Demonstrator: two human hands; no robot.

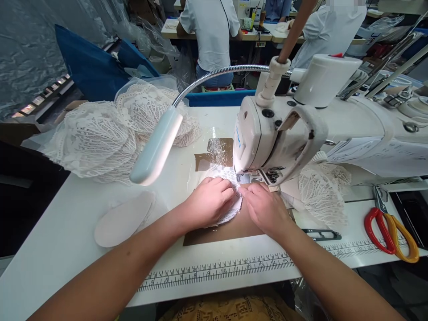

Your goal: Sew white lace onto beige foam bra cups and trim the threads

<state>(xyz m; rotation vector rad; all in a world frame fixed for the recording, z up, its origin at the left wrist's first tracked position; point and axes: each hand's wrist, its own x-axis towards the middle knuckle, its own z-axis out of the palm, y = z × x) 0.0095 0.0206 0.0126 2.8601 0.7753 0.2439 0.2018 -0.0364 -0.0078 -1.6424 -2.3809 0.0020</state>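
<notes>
Both my hands rest on a small white lace piece (230, 213) lying on the table under the head of a white sewing machine (267, 133). My left hand (209, 200) has its fingers curled down on the lace at its left side. My right hand (264, 206) presses the lace from the right, fingertips pinched together near the needle area (249, 178). The two hands almost touch. Most of the lace is hidden beneath them.
A heap of white lace pieces (107, 133) lies at the back left, a pale oval pad (122, 220) at the left. A gooseneck lamp (157, 147) hangs over the table. More lace (323, 191), thread snips (321, 234) and red-and-yellow scissors (389, 232) lie right. People work behind.
</notes>
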